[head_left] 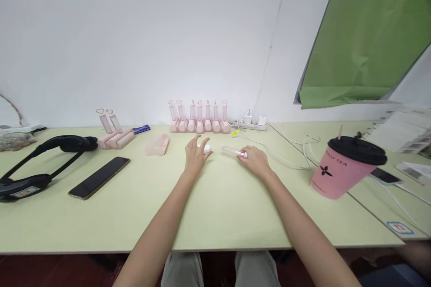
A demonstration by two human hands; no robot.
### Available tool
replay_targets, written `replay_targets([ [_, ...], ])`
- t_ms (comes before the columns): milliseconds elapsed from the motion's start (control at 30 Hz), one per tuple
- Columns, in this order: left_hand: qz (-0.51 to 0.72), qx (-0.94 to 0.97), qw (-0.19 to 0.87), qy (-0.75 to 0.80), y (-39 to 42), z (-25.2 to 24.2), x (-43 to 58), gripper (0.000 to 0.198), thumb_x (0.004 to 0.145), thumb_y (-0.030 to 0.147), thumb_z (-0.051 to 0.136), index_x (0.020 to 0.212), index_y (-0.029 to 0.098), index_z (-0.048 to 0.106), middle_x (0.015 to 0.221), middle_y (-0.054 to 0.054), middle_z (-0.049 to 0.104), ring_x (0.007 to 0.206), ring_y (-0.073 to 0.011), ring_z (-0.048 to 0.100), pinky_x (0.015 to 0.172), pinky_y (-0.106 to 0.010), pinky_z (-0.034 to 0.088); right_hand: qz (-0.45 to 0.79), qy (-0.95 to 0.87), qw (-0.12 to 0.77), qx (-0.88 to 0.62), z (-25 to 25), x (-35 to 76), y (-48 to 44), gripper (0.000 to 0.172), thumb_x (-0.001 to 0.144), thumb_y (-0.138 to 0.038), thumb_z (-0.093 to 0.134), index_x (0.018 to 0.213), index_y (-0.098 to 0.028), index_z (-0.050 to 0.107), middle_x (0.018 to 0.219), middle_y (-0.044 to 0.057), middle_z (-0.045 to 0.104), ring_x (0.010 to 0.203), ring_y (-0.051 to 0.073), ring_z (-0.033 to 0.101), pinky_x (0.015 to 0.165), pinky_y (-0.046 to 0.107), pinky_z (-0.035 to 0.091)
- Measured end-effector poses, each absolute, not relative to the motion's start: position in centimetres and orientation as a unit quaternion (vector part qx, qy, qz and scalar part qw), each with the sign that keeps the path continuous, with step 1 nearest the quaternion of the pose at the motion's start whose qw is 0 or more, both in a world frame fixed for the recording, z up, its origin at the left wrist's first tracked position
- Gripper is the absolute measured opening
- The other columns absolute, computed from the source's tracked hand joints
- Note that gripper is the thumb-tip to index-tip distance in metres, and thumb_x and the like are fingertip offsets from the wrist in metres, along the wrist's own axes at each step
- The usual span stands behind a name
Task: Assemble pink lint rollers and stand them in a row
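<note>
My left hand [195, 156] rests over the table with thumb and forefinger spread in a C shape. A small white piece [206, 148] lies in the gap between them; I cannot tell whether the hand touches it. To the right, my right hand [256, 160] grips the pink end of a clear tube [231, 150], which lies almost level and points left. Behind both hands, a row of several pink items with upright clear tubes [200, 119] and loop tops stands against the wall. A translucent pink case [157, 145] lies left of my left hand.
Two more pink tubed items [116, 132] stand on the left, near a black phone [99, 178] and a black headset frame [43, 161]. A power strip [252, 124] trails white cables. At right are a pink lidded cup [340, 170] and another phone [385, 176].
</note>
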State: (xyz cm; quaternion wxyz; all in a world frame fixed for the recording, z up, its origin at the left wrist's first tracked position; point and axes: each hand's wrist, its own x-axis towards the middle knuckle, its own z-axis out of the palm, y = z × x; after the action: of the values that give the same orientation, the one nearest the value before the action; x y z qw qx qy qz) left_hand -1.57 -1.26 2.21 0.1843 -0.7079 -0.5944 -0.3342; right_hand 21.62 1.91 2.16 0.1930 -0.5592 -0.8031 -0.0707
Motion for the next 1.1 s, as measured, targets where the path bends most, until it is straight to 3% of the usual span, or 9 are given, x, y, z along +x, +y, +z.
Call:
replay_targets([
  [133,-0.381,-0.599,0.117,-0.694,0.3,0.9,-4.1,0.043,0.082,0.041,0.042,0.123,0.028,0.041,0.132,-0.012,0.031,0.117,-0.0249,0.037,0.089,-0.043,0.037,-0.106,-0.767,0.258,-0.578,1.5,22.3,2.5,0.041,0.075,-0.042,0.050,0.111,-0.025,0.050,0.122,0.008,0.046,0.111,0.025,0.041,0.089,0.042,0.027],
  [233,-0.371,-0.585,0.022,-0.721,1.6,-0.2,-5.1,0.044,0.086,0.042,0.031,0.122,0.020,0.042,0.121,-0.015,0.047,0.111,-0.0228,0.045,0.087,-0.042,0.039,-0.098,-0.783,0.300,-0.536,1.3,21.0,2.2,0.040,0.078,-0.038,0.046,0.116,-0.025,0.046,0.126,0.009,0.042,0.117,0.024,0.036,0.096,0.045,0.020],
  [300,-0.364,-0.605,-0.037,-0.707,2.0,-0.7,-5.0,0.044,0.089,0.040,0.023,0.123,0.018,0.041,0.112,-0.013,0.055,0.106,-0.0205,0.050,0.086,-0.040,0.040,-0.036,-0.804,0.316,-0.503,0.8,19.5,1.8,0.042,0.081,-0.037,0.042,0.121,-0.023,0.041,0.128,0.009,0.042,0.120,0.022,0.034,0.099,0.043,0.020],
  [400,-0.367,-0.657,-0.091,-0.652,1.5,-0.9,-3.5,0.047,0.090,0.037,0.019,0.130,0.015,0.029,0.112,-0.013,0.057,0.104,-0.0179,0.053,0.087,-0.035,0.040,0.118,-0.811,0.312,-0.480,-0.4,17.3,1.6,0.059,0.082,-0.048,0.038,0.132,-0.020,0.025,0.136,0.010,0.032,0.126,0.021,0.026,0.102,0.039,0.019],
  [467,-0.350,-0.718,-0.092,-0.594,0.6,-0.8,-1.9,0.053,0.089,0.040,0.023,0.135,0.014,0.018,0.121,-0.014,0.051,0.111,-0.0183,0.048,0.090,-0.035,0.039,0.204,-0.790,0.312,-0.486,-1.1,16.4,1.7,0.073,0.078,-0.056,0.039,0.136,-0.018,0.017,0.140,0.013,0.024,0.130,0.021,0.019,0.104,0.039,0.018],
  [600,-0.347,-0.804,-0.024,-0.483,-1.4,0.3,0.6,0.061,0.088,0.040,0.025,0.138,0.013,0.002,0.142,-0.016,0.019,0.131,-0.0190,0.019,0.102,-0.037,0.027,0.279,-0.716,0.373,-0.520,-1.0,16.2,2.2,0.091,0.068,-0.064,0.047,0.137,-0.018,0.011,0.141,0.015,0.019,0.131,0.023,0.017,0.103,0.037,0.023],
  [800,-0.378,-0.839,-0.010,-0.390,-3.3,2.4,1.7,0.067,0.087,0.040,0.030,0.137,0.018,-0.009,0.146,-0.012,0.005,0.134,-0.0199,0.004,0.107,-0.040,0.017,0.407,-0.675,0.418,-0.452,0.8,17.0,1.7,0.067,0.081,-0.059,0.026,0.135,-0.023,0.010,0.137,0.011,0.031,0.122,0.018,0.036,0.089,0.032,0.040],
  [967,-0.403,-0.856,-0.049,-0.321,-4.3,2.3,2.9,0.073,0.083,0.044,0.039,0.138,0.019,-0.004,0.146,-0.010,0.006,0.134,-0.0219,0.004,0.108,-0.041,0.016,0.517,-0.580,0.497,-0.386,1.1,17.5,1.6,0.052,0.077,-0.053,0.045,0.124,-0.033,0.034,0.131,0.003,0.041,0.119,0.018,0.040,0.088,0.034,0.041],
  [1100,-0.404,-0.848,-0.034,-0.341,-3.5,2.2,2.6,0.075,0.082,0.044,0.041,0.138,0.018,-0.002,0.145,-0.011,0.010,0.133,-0.0199,0.012,0.107,-0.037,0.020,0.563,-0.492,0.564,-0.351,0.9,17.7,2.0,0.042,0.069,-0.045,0.059,0.107,-0.032,0.049,0.117,0.001,0.052,0.111,0.020,0.045,0.088,0.037,0.043],
])
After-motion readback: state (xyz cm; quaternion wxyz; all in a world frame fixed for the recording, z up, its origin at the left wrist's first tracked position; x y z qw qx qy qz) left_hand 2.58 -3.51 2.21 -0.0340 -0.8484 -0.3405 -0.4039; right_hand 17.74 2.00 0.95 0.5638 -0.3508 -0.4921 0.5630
